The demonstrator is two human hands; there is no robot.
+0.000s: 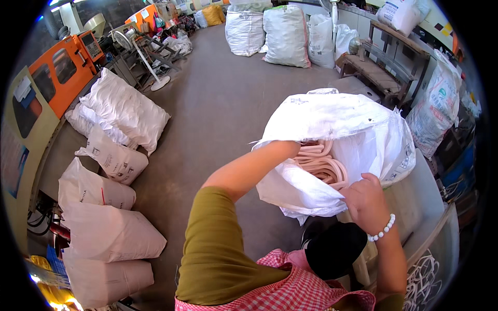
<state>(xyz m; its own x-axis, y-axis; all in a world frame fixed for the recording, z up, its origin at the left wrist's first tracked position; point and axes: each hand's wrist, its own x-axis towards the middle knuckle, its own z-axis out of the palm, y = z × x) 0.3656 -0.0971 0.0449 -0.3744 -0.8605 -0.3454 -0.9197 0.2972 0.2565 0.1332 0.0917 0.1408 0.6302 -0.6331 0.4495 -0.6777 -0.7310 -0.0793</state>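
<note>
A large white woven sack stands in front of me with its mouth wide apart. Inside it lie looped pale pink strips, bundled in soft coils. My left forearm reaches over the rim into the sack; the hand itself is hidden behind the white fabric, so its fingers cannot be seen. At the near right rim, my right hand is closed on the sack's edge, with a white bead bracelet round the wrist.
Several filled white sacks line the left side, beside orange machines. A standing fan is beyond them. More full sacks stand at the back. A wooden bench is at right. Near my right arm is a bin; white strips lie below.
</note>
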